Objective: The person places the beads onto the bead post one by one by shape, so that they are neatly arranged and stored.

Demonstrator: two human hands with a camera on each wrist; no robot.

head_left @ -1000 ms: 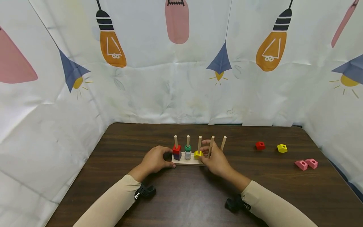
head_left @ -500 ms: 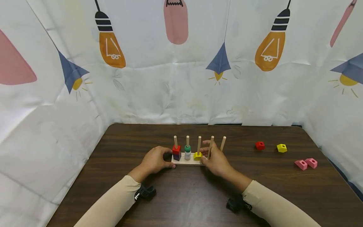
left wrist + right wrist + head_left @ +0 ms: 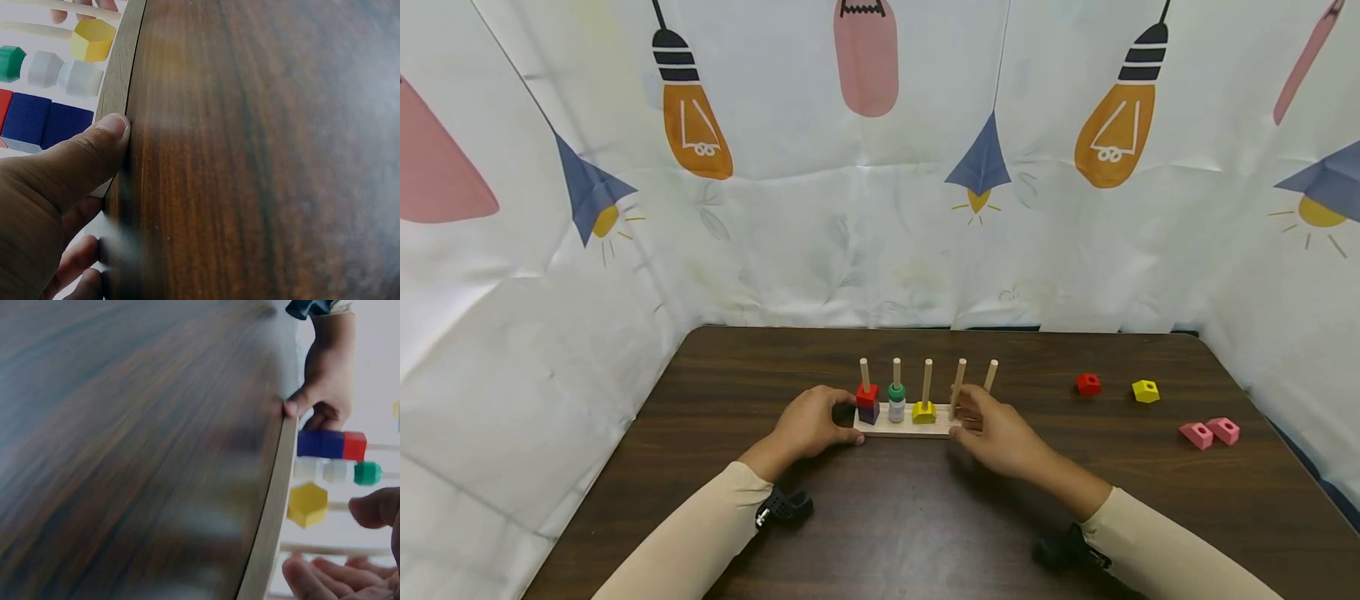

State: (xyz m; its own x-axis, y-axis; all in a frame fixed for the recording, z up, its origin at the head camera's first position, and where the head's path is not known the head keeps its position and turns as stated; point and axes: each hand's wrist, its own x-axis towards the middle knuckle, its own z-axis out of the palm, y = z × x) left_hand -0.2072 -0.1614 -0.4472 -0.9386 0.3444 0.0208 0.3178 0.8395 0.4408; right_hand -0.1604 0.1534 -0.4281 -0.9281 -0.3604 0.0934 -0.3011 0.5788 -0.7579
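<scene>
My left hand point(image 3: 811, 421) grips the left end of a wooden peg board point(image 3: 887, 431), thumb at its front edge. The board bears several upright pegs. On the leftmost peg sit dark blue blocks point(image 3: 47, 122) under a red block point(image 3: 867, 395). White beads point(image 3: 897, 411) topped by a green bead point(image 3: 897, 392) fill the second. A yellow block point(image 3: 923, 413) lies at the foot of the middle peg. By the two right-hand pegs is my right hand point(image 3: 1006, 437); in the right wrist view its thumb point(image 3: 373, 509) and fingers are apart with nothing between them.
On the right of the brown table point(image 3: 880, 517) lie a loose red block point(image 3: 1087, 385), a yellow block point(image 3: 1146, 392) and two pink blocks point(image 3: 1197, 436). A patterned white cloth point(image 3: 850, 233) hangs behind the table.
My right hand has drawn back to the right, away from the yellow block on the middle peg. The left hand and the board have stayed in place.
</scene>
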